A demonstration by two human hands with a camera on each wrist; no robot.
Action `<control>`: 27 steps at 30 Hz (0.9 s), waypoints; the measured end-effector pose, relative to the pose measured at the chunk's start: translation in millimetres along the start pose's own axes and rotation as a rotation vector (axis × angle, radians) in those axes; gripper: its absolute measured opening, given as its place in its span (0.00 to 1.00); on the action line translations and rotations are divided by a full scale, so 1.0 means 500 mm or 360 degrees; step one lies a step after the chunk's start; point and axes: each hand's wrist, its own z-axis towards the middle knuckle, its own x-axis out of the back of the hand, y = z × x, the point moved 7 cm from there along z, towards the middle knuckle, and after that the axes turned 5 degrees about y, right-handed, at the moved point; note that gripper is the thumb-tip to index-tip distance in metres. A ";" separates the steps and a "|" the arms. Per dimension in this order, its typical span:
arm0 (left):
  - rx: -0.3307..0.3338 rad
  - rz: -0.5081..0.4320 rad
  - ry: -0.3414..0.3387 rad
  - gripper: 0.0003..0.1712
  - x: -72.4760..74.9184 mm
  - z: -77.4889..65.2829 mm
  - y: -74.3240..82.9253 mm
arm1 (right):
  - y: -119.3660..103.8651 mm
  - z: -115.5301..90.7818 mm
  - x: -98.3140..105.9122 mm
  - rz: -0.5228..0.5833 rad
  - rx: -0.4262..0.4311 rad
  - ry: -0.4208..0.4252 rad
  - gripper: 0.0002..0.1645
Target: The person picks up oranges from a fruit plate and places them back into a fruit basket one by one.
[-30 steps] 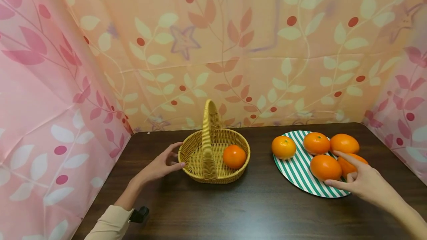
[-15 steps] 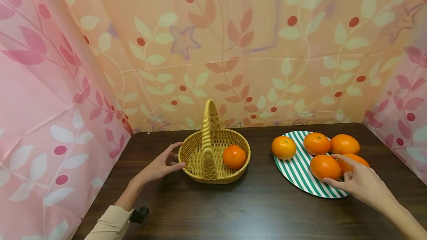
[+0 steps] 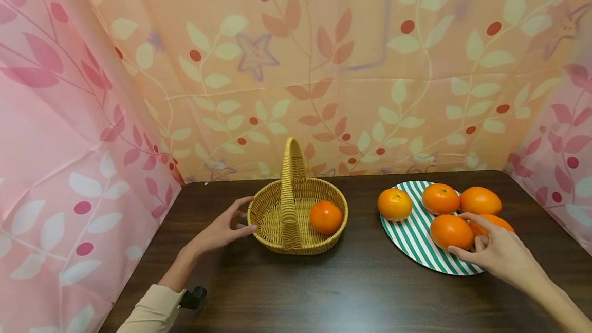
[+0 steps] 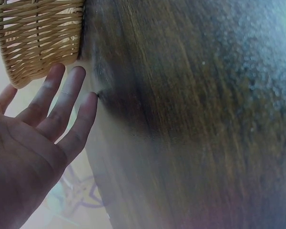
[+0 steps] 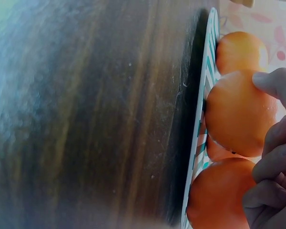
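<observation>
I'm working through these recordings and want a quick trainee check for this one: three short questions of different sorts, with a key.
1. Count: how many orange fruits are outside the basket?
2. True or false: the left hand is beside the basket while the right hand touches the front fruit on the striped plate.
3. Multiple choice: in the head view, where does the fruit inside the basket lie?
A. Left of the handle
B. Right of the handle
C. Balanced on top of the handle

Key:
1. Five
2. True
3. B
</observation>
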 end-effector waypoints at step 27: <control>0.0006 0.0006 0.0007 0.44 0.002 0.003 -0.009 | -0.082 0.036 0.000 0.0233 0.0220 0.0087 0.44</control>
